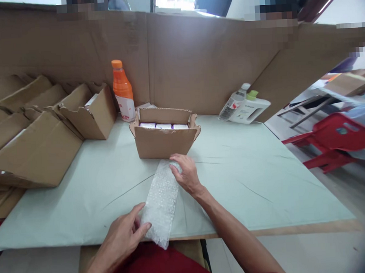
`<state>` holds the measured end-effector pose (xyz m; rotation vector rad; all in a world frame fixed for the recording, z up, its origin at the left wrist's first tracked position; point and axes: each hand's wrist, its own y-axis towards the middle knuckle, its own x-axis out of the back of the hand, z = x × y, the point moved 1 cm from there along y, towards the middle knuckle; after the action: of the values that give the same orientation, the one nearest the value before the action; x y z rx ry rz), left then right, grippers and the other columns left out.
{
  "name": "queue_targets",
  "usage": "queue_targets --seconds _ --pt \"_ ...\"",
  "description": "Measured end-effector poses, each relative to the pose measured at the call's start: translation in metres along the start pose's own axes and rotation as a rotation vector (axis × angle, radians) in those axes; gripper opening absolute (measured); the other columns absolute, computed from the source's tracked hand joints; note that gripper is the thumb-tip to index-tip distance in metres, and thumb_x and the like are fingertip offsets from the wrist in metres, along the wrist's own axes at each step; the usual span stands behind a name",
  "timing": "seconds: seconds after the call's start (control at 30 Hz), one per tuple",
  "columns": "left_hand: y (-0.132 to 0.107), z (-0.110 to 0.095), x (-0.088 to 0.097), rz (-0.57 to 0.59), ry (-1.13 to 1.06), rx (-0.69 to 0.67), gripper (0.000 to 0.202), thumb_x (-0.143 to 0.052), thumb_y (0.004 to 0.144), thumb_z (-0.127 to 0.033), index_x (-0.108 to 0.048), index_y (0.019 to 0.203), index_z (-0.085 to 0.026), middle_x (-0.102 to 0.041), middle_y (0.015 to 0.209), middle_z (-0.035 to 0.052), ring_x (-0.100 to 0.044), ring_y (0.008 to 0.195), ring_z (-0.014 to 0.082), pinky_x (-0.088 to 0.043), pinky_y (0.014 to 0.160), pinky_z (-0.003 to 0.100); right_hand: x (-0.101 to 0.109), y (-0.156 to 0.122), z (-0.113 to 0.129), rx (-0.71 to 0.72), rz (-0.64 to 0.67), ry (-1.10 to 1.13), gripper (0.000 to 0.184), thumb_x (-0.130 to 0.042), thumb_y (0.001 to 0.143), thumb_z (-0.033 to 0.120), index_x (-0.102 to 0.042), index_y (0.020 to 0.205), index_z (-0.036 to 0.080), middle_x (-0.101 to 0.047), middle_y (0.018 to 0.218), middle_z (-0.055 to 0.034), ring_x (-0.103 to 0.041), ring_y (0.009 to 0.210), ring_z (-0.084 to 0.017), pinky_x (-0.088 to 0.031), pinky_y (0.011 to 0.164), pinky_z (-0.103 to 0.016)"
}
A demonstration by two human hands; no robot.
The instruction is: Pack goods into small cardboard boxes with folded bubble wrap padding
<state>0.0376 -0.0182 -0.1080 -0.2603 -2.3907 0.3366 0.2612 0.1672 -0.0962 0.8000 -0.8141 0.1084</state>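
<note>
A strip of clear bubble wrap [161, 198] lies on the table before me, its near end hanging slightly over the front edge. At its lower left edge is my left hand [123, 233], thumb and forefinger apart and touching the wrap. My right hand [186, 175] rests at the upper right corner of the strip, fingers loosely spread. Just beyond the wrap stands an open cardboard box [163, 142] with its flaps up. Inside it, the tops of several white and purple small packages [163, 126] show.
More open cardboard boxes [48, 147] crowd the left side. An orange bottle [123, 92], a clear bottle [233, 103] and a white jug [250, 109] stand by the cardboard wall [197, 62]. A red chair [344, 134] is off to the right, beyond the table [264, 177].
</note>
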Motion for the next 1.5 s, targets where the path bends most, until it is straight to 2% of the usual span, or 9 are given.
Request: queue_targets --seconds 0.17,0.3,0.4,0.63,0.93,1.13,1.23,1.33,1.5 --pt "0.030 0.003 0.023 -0.151 -0.032 -0.031 0.049 -0.053 0.087 -0.047 -0.065 0.126 -0.019 -0.070 0.085 0.0028 -0.063 0.069 0.0181 -0.049 0.066 0.031 0.018 -0.018 -0.037 -0.296 -0.055 0.080 0.021 -0.056 0.090 0.027 -0.066 0.107 0.022 -0.075 0.104 -0.0084 -0.069 0.098 -0.025 -0.052 0.089 -0.042" --pt "0.092 -0.008 0.047 -0.485 -0.223 -0.089 0.065 -0.062 0.082 -0.046 -0.053 0.141 -0.020 -0.062 0.132 0.0137 -0.067 0.100 0.0235 -0.056 0.078 0.036 0.016 -0.006 -0.054 -0.475 -0.051 0.199 0.038 -0.063 0.082 0.038 -0.063 0.114 0.019 -0.072 0.112 -0.0124 -0.068 0.100 -0.027 -0.055 0.083 -0.042" --pt "0.143 -0.021 0.061 -0.607 -0.423 -0.074 0.076 -0.067 0.080 -0.041 -0.042 0.149 -0.021 -0.044 0.154 0.0187 -0.059 0.125 0.0294 -0.057 0.090 0.040 0.014 0.007 -0.062 -0.535 -0.088 0.237 0.036 -0.065 0.081 0.045 -0.062 0.106 0.019 -0.072 0.103 -0.0112 -0.068 0.095 -0.026 -0.055 0.082 -0.042" --pt "0.195 -0.036 0.063 -0.648 -0.570 -0.197 0.056 -0.067 0.078 -0.029 -0.053 0.131 -0.018 -0.062 0.131 0.0128 -0.063 0.116 0.0244 -0.060 0.087 0.036 0.003 0.026 -0.090 -0.553 -0.018 0.299 0.068 -0.072 0.075 0.046 -0.053 0.134 0.019 -0.063 0.134 -0.0167 -0.065 0.108 -0.029 -0.056 0.074 -0.038" --pt "0.221 -0.032 0.077 -0.536 -0.561 -0.307 0.053 -0.066 0.074 -0.031 -0.057 0.125 -0.017 -0.068 0.120 0.0098 -0.064 0.112 0.0246 -0.059 0.085 0.035 -0.006 0.015 -0.076 -0.577 -0.033 0.312 0.058 -0.063 0.083 0.042 -0.055 0.133 0.016 -0.068 0.123 -0.0143 -0.065 0.106 -0.027 -0.057 0.076 -0.037" --pt "0.171 -0.017 0.055 -0.637 -0.418 -0.121 0.068 -0.063 0.083 -0.027 -0.042 0.147 -0.016 -0.060 0.140 0.0181 -0.060 0.127 0.0290 -0.050 0.107 0.049 0.012 -0.011 -0.065 -0.554 -0.044 0.200 0.051 -0.058 0.086 0.033 -0.057 0.134 0.016 -0.066 0.131 -0.0172 -0.066 0.110 -0.028 -0.058 0.082 -0.042" --pt "0.113 0.003 0.037 -0.495 -0.130 -0.307 0.047 -0.057 0.088 -0.019 -0.059 0.134 -0.021 -0.066 0.135 0.0123 -0.057 0.132 0.0288 -0.046 0.112 0.052 0.013 -0.022 -0.045 -0.386 0.050 0.116 0.038 -0.054 0.091 0.027 -0.063 0.128 0.020 -0.069 0.129 -0.0139 -0.065 0.116 -0.027 -0.057 0.092 -0.045" --pt "0.058 0.020 0.019 -0.331 0.063 -0.523 0.040 -0.048 0.087 -0.006 -0.069 0.117 -0.022 -0.072 0.127 0.0085 -0.056 0.132 0.0277 -0.048 0.109 0.051 -0.005 -0.023 -0.022 -0.138 0.313 0.096 0.033 -0.053 0.093 0.020 -0.069 0.122 0.022 -0.069 0.131 -0.0118 -0.063 0.123 -0.027 -0.051 0.104 -0.049" --pt "0.006 0.020 0.001 -0.209 0.162 -0.589 0.049 -0.045 0.082 0.002 -0.069 0.117 -0.021 -0.071 0.130 0.0099 -0.056 0.133 0.0275 -0.047 0.110 0.053 -0.038 -0.007 -0.002 0.002 0.509 0.090 0.033 -0.052 0.094 0.013 -0.072 0.118 0.021 -0.068 0.137 -0.0097 -0.059 0.131 -0.026 -0.048 0.108 -0.050"
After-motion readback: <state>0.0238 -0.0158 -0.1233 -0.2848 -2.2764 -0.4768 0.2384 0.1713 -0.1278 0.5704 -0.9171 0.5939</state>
